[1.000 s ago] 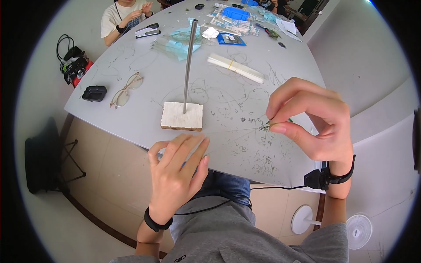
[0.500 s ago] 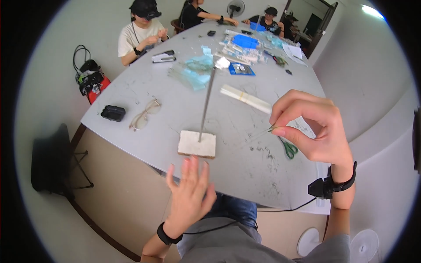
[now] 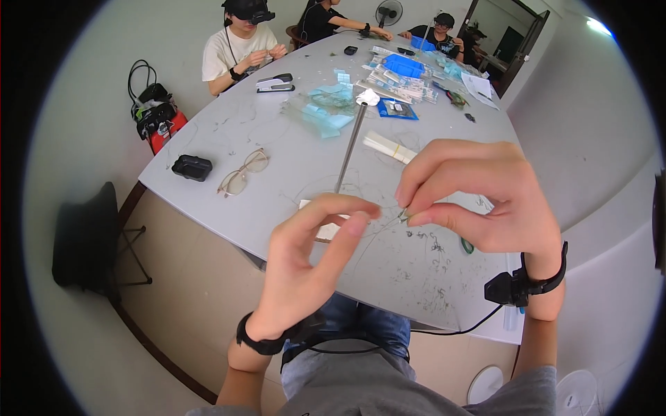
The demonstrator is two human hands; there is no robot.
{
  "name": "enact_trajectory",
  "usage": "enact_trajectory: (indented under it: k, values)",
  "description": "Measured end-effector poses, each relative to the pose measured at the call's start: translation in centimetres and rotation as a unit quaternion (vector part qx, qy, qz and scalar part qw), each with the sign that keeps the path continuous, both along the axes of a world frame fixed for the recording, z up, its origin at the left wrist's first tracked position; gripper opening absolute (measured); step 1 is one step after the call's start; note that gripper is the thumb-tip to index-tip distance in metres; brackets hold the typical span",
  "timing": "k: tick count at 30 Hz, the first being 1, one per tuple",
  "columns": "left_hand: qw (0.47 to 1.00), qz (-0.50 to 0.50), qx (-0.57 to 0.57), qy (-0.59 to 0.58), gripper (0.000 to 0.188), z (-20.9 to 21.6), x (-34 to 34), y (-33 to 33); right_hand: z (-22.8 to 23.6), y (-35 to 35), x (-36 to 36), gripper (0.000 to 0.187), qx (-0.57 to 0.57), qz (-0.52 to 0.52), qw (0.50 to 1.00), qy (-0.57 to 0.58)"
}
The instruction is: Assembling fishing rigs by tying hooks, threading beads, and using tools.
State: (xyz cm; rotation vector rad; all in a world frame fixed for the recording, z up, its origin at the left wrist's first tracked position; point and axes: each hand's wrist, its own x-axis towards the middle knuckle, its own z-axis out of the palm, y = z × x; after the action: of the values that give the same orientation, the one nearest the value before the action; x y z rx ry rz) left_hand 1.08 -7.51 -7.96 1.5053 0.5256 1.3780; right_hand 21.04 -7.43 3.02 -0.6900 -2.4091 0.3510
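My right hand (image 3: 479, 197) is closed in a pinch on a small tuft of thin dark strands (image 3: 402, 216), whose loose ends curve out over the table. Just left of it, my left hand (image 3: 309, 253) has thumb and index finger brought together near the strands. Anything between those fingertips is too fine to make out. Behind my left hand stands a thin metal rod (image 3: 352, 145) topped with white material (image 3: 368, 97). The rod's white block base (image 3: 326, 234) is partly covered by that hand. Green-handled scissors (image 3: 467, 245) lie mostly hidden beneath my right hand.
Glasses (image 3: 243, 173) and a black case (image 3: 191, 168) lie at the left. Farther back are a stapler (image 3: 275, 83), pale blue sheets (image 3: 326, 111), a banded white strip bundle (image 3: 390, 147) and a blue tray (image 3: 404, 66). Other people sit around the table's far side.
My left hand has risen from the near table edge toward my right hand, its spread fingers drawing together. My right hand has moved slightly left, still pinching the strands. The view has shifted a little.
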Motion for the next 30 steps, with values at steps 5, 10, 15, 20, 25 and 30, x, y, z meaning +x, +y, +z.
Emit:
enact_trajectory:
  k: [5,10,15,20,25,30]
  values:
    - [0.989,-0.127,-0.066,-0.038,0.014,0.9,0.2,0.3,-0.5,0.1,-0.4,0.013,0.003,0.005,1.0,0.006]
    - [0.984,-0.139,-0.093,-0.056,0.012,0.7,0.3,0.5,-1.0,0.5,-0.2,0.012,0.003,0.004,1.0,0.006]
    - [0.984,-0.141,-0.102,-0.047,0.011,0.7,0.4,0.7,-1.3,0.5,-0.1,0.012,0.002,-0.001,1.0,0.006]
    - [0.979,-0.164,-0.112,-0.036,0.011,0.5,0.5,0.9,-1.6,0.6,0.2,0.012,-0.004,-0.006,1.0,0.012]
    - [0.977,-0.176,-0.109,-0.054,0.01,0.5,0.4,1.1,-1.6,0.9,-0.1,0.015,-0.013,-0.02,0.999,0.023]
    - [0.991,-0.112,-0.054,-0.039,0.009,1.7,-0.4,2.6,-0.7,1.9,-0.6,0.019,-0.003,-0.052,0.996,0.069]
